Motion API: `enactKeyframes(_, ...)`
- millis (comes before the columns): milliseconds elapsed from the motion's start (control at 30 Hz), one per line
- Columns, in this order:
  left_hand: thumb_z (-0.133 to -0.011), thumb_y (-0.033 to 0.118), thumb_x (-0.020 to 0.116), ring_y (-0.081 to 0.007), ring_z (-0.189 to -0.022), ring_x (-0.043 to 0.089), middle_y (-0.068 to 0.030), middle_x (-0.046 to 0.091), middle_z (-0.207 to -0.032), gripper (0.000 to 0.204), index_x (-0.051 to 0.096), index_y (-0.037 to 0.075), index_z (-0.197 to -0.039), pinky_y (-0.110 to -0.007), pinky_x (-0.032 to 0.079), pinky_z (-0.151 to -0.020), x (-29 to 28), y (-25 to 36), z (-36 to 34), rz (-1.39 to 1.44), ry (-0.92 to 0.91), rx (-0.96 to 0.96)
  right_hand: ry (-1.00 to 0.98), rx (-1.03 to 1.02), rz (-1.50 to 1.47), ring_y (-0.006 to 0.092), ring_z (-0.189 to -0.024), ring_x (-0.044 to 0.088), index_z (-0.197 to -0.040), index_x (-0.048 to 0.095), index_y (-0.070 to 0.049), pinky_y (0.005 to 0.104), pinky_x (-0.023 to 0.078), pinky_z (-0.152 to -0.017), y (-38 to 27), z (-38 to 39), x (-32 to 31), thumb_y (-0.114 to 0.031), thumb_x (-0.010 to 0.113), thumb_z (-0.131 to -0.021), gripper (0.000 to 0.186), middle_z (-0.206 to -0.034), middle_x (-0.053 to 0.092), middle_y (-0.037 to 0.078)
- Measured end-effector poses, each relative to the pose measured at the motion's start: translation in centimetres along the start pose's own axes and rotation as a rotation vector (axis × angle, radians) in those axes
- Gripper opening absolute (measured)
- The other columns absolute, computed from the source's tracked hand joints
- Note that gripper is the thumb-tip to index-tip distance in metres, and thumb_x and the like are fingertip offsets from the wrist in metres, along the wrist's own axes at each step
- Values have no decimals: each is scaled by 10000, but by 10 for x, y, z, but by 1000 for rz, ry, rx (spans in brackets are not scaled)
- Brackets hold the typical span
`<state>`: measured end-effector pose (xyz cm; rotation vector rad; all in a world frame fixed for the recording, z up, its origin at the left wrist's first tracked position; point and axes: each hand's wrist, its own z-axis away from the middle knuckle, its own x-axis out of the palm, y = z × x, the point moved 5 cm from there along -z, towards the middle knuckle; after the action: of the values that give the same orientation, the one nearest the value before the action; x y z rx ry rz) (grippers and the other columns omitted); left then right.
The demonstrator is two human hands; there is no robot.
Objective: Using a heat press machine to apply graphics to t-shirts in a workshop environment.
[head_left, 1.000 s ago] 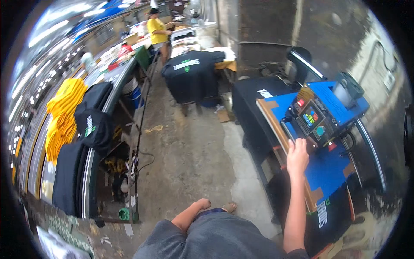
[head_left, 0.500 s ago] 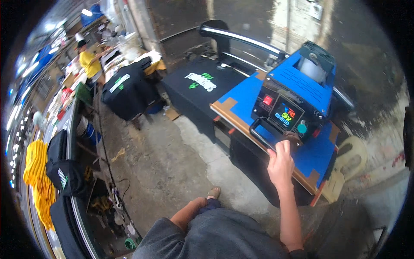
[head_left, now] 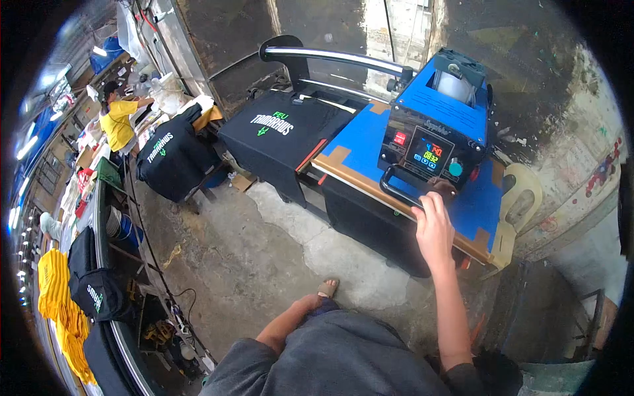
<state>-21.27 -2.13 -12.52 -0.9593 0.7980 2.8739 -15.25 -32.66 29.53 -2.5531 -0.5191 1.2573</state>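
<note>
Seems partway along: already lettered in white and green, the shirt [head_left: 281, 122] spread flat on the left bed, uncovered, just beside the press [head_left: 426, 142]

To be judged as left, the dark cloth [head_left: 370, 228] hanging below the blue plate [head_left: 356, 142]; mostly covered from above, so cannot tell whether finished

Also bearing a white and green print, a second black shirt [head_left: 173, 158] draped over the table beyond

At the front of the press, the right hand [head_left: 434, 221] with fingers curled round the right end of the black handle [head_left: 399, 193], grasping; low by the body, the left hand [head_left: 309, 303], empty or clenched, cannot tell, with fingers out of sight

In make, boxy blue casing with vents, glossy dark panel and lit display [head_left: 432, 148]; flat slab, brown tape [head_left: 333, 156] at corners; smooth shiny metal rail [head_left: 337, 58]; soft matt black fabric; rough, patchy concrete floor [head_left: 234, 247]
</note>
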Motion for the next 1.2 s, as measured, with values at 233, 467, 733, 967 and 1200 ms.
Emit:
enactKeyframes(233, -848, 365, 451, -372, -960, 578, -192, 619, -1033, 380, 624, 92, -1049, -440, 454, -803, 41, -46, 55, 180, 199, -153, 47, 272, -209, 373, -761, 621, -1425, -44, -60, 445, 479, -633, -16, -9, 4, -218, 524, -898, 791, -916, 633, 174)
enactKeyframes(467, -769, 283, 549, -346, -988, 590, -188, 619, -1050, 340, 656, 56, -998, -426, 464, -822, 122, -121, 122, 285, 72, -407, 76, 369, 140, 365, -695, 622, -1425, -101, -93, 471, 467, -578, -24, -19, 8, -205, 496, -900, 804, -790, 651, 133)
enactKeyframes(733, -720, 225, 642, -305, -1148, 509, -127, 568, -1204, 404, 625, 105, -1105, -398, 420, -913, 164, -186, 120, 551, -46, -542, 47, 477, 399, 394, -597, 597, -1436, -41, -95, 468, 457, -509, -7, -29, 16, -198, 396, -879, 716, -687, 624, 200)
enactKeyframes(967, -817, 341, 520, -352, -976, 587, -175, 625, -1050, 364, 638, 66, -1025, -417, 467, -803, -27, -220, 89, 334, 218, -411, 54, 658, 309, 365, -692, 607, -1438, 95, -145, 437, 473, -632, -14, -23, 10, -145, 461, -891, 658, -768, 632, 196)
enactKeyframes(1200, -834, 286, 499, -359, -1021, 554, -192, 594, -1093, 358, 610, 45, -1075, -415, 442, -867, -159, -240, 117, 541, 615, -267, 491, 214, -192, 167, -795, 558, -1365, 352, -100, 287, 458, -708, -92, -87, 48, -41, 504, -889, 503, -912, 593, 96)
